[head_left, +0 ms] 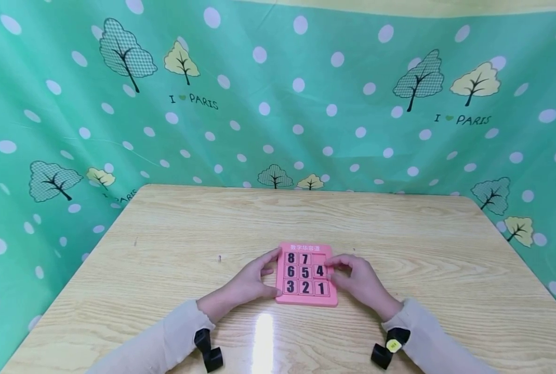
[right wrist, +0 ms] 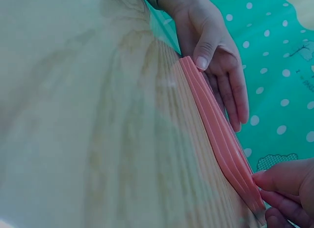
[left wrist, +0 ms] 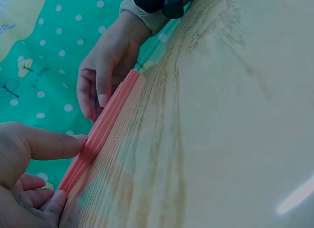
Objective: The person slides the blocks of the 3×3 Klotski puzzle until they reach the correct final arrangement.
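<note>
A pink number slide puzzle (head_left: pixel 307 300) lies flat on the wooden table, its rows reading 8 7 and a gap, 6 5 4, and 3 2 1. Along its left side, my left hand (head_left: pixel 247 280) grips the frame, forefinger near the top corner and thumb near the bottom one. At the right side my right hand (head_left: pixel 359 278) has its thumb and forefinger at the edge beside the 4 tile (head_left: pixel 319 270), just below the gap. Both wrist views show the puzzle edge-on; there the thumb of the right hand (right wrist: pixel 289 184) touches it.
The light wood table (head_left: pixel 189 223) reaches to a green dotted curtain (head_left: pixel 278 104) with printed trees behind it. A bright light reflection (head_left: pixel 263 343) shows near the front. Each wrist wears a black camera strap.
</note>
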`<state>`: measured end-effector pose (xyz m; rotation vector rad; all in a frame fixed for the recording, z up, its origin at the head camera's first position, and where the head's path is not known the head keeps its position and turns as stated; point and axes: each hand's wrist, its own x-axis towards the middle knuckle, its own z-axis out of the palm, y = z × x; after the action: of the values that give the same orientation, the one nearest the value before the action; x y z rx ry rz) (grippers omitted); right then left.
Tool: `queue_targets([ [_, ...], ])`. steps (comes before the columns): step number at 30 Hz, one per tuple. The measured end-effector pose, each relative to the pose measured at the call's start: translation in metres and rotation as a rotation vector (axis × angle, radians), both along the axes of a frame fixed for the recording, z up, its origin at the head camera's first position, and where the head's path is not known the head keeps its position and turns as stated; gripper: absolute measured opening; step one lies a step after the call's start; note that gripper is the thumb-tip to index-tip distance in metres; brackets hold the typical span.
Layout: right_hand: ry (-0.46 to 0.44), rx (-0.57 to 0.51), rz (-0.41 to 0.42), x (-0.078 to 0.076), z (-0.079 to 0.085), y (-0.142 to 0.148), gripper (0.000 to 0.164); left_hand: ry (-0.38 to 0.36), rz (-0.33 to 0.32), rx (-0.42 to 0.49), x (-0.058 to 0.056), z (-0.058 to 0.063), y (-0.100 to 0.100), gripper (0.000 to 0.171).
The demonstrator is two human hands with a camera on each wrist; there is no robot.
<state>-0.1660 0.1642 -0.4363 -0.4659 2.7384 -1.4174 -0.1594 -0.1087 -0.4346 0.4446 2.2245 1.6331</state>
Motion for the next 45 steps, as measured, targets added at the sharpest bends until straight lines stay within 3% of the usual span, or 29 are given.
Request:
queue_targets([
  [21,0.018,-0.004,0.006,0.005,0.001,0.001,0.025,0.012,0.0,0.002,0.0,0.001,0.0,0.096],
  [28,0.011,0.002,-0.018,-0.001,0.004,-0.008,0.02,0.013,0.005,0.002,0.0,0.001,0.0,0.096],
  [36,0.021,-0.069,0.007,-0.013,0.005,-0.025,0.024,0.009,0.003,-0.009,0.0,0.0,-0.001,0.096],
  [45,-0.028,-0.064,0.005,-0.019,0.005,-0.037,0.027,-0.007,-0.002,-0.003,0.0,0.001,-0.001,0.095],
])
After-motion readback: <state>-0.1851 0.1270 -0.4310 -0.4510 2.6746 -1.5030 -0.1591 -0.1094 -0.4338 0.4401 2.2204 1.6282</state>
